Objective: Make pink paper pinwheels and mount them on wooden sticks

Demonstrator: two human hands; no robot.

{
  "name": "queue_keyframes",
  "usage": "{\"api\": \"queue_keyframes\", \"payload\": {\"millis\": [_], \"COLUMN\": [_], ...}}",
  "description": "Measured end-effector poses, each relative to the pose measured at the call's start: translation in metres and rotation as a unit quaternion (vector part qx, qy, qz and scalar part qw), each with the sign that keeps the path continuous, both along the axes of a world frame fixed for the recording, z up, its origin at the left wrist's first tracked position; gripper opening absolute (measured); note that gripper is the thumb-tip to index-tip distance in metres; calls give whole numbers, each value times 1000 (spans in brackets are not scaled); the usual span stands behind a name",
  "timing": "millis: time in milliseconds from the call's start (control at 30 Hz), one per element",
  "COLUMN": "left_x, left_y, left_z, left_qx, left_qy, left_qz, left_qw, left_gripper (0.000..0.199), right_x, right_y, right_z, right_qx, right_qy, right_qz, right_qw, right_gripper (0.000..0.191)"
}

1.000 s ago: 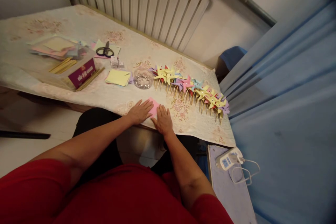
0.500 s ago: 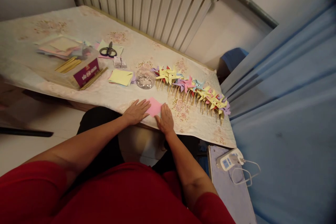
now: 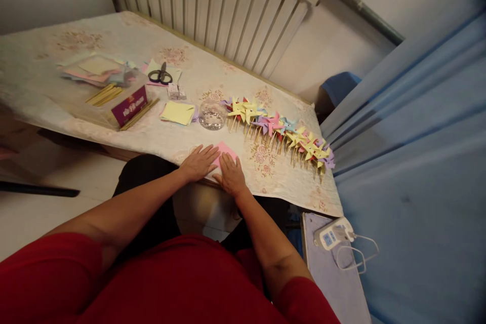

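A pink paper square (image 3: 227, 149) lies near the table's front edge, partly covered by both hands. My left hand (image 3: 199, 163) rests flat at its left side, fingers stretched out and touching it. Over its right part lies my right hand (image 3: 231, 174), palm down with the fingers extended. Beyond the hands stand a round clear dish (image 3: 211, 115) of small shiny pieces and a stack of yellow paper sheets (image 3: 177, 113). To the right is a row of several paper pinwheels (image 3: 274, 123) on thin sticks.
Black scissors (image 3: 161, 76) lie on paper behind small white boxes (image 3: 176, 92). At the left are thin sticks (image 3: 104, 94), a purple label card (image 3: 130, 106) and loose coloured sheets (image 3: 93, 67). A white device with a cable (image 3: 334, 233) sits on a lower surface at the right.
My right hand has slid left from the pink paper's right edge onto the sheet, covering more of it. My left hand stays at the left side. The view has shifted slightly.
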State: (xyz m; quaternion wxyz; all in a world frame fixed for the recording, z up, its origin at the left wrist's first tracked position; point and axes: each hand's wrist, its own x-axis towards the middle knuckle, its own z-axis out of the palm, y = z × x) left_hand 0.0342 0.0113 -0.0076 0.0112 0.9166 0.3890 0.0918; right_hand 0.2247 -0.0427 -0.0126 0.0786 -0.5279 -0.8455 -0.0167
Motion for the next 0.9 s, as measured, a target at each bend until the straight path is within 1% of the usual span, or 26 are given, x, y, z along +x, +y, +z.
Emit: {"api": "queue_keyframes", "payload": {"millis": [300,500,700,900], "left_x": [-3,-15,-27,-39], "left_y": [-1,-6,-9,-5], "left_z": [1,2,-3,-6], "left_qx": [0,1,6,-22], "left_qy": [3,-1,-7,-16], "left_qz": [7,21,41,63], "left_qw": [1000,1000,999,998], "left_gripper": [56,56,56,58], "right_x": [11,17,24,32], "right_y": [-12,-18,-25,-34], "right_z": [-4,-4,-4,-9], "right_qx": [15,19,23,31], "right_qy": [1,2,5,12], "right_qz": [-26,-41,-54,-83], "right_qw": [1000,999,998,996], "right_gripper": [72,72,69,67]}}
